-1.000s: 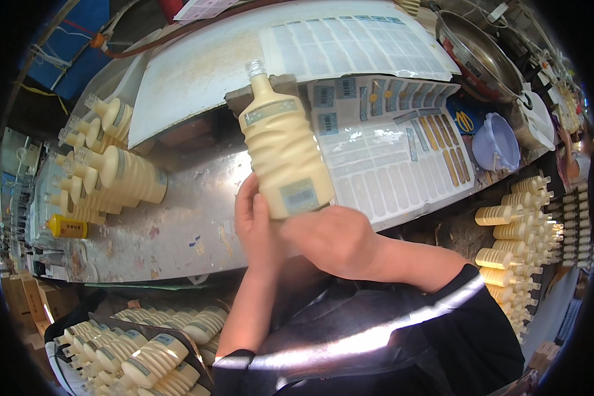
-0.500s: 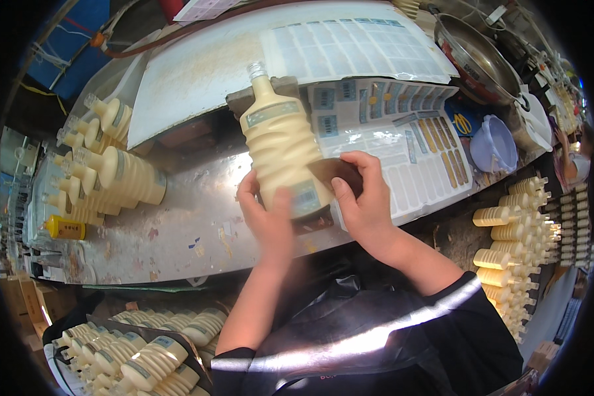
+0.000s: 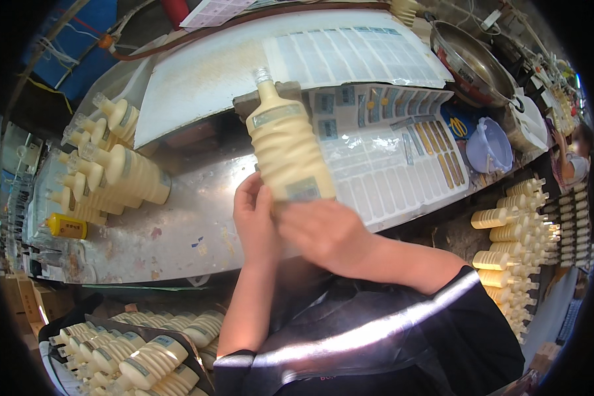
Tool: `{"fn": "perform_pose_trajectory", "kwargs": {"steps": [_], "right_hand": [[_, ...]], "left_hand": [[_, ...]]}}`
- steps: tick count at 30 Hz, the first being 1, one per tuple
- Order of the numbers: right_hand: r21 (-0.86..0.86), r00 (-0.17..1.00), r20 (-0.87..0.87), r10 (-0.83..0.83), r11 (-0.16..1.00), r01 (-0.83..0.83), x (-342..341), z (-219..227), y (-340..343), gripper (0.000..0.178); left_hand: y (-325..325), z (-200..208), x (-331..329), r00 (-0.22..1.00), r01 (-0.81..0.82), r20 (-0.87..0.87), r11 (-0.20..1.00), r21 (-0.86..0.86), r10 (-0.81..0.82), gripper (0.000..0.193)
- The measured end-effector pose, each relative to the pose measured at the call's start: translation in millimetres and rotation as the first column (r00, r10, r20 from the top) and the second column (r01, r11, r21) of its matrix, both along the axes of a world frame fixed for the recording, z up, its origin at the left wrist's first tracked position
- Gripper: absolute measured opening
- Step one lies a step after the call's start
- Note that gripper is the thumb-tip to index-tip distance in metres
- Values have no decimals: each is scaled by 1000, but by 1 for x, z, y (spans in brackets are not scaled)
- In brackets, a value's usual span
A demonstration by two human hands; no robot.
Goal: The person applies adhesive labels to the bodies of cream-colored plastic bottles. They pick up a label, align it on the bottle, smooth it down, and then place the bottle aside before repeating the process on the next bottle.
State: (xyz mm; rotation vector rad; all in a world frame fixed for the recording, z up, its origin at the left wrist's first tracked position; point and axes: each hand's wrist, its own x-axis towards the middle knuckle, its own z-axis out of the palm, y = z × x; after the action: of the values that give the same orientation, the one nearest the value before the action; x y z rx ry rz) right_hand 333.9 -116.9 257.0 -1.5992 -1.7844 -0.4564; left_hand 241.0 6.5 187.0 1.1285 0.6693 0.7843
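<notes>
A cream ribbed bottle (image 3: 287, 148) with a clear neck lies on its back, its neck propped on a dark block (image 3: 247, 102). One grey-blue label shows at its shoulder, and another label (image 3: 303, 189) near its base is partly covered. My left hand (image 3: 254, 218) is closed on the bottle's lower left edge, fingers curled. Across the base lies my right hand (image 3: 323, 234), blurred by motion and closed, its knuckles up. The thin brown flat piece it held a moment ago is now hidden beneath it.
Sheets of labels (image 3: 376, 191) lie right of the bottle, with a white board (image 3: 204, 79) behind. Several bottles (image 3: 135, 171) and a yellow bottle (image 3: 68, 226) stand left. A purple bucket (image 3: 488, 148) and a large pan (image 3: 472, 56) are right. More bottles fill a container (image 3: 208, 369) below the bench.
My right hand has swung left and down over the bottle's base, hiding the brown piece. My left thumb has drawn back from the lower label. The bottle stays in place.
</notes>
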Motion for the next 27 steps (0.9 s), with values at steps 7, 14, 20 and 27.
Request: {"fn": "perform_pose_trajectory", "kwargs": {"steps": [7, 14, 20, 27], "right_hand": [[-23, 988, -152, 9, 1000, -13, -10, 7, -2, 24], [-100, 891, -323, -319, 948, 303, 19, 5, -5, 20], [-249, 710, -512, -485, 874, 418, 18, -10, -10, 30], [-145, 638, -689, -344, 928, 344, 33, -20, -21, 25]], "left_hand": [[0, 2, -4, 993, 11, 119, 983, -182, 11, 35], [-9, -13, -4, 995, 6, -95, 977, 214, 14, 52], [-24, -9, 5, 933, 26, -319, 857, 515, 164, 84], [-10, -35, -13, 939, 145, -335, 792, 593, 79, 90]]}}
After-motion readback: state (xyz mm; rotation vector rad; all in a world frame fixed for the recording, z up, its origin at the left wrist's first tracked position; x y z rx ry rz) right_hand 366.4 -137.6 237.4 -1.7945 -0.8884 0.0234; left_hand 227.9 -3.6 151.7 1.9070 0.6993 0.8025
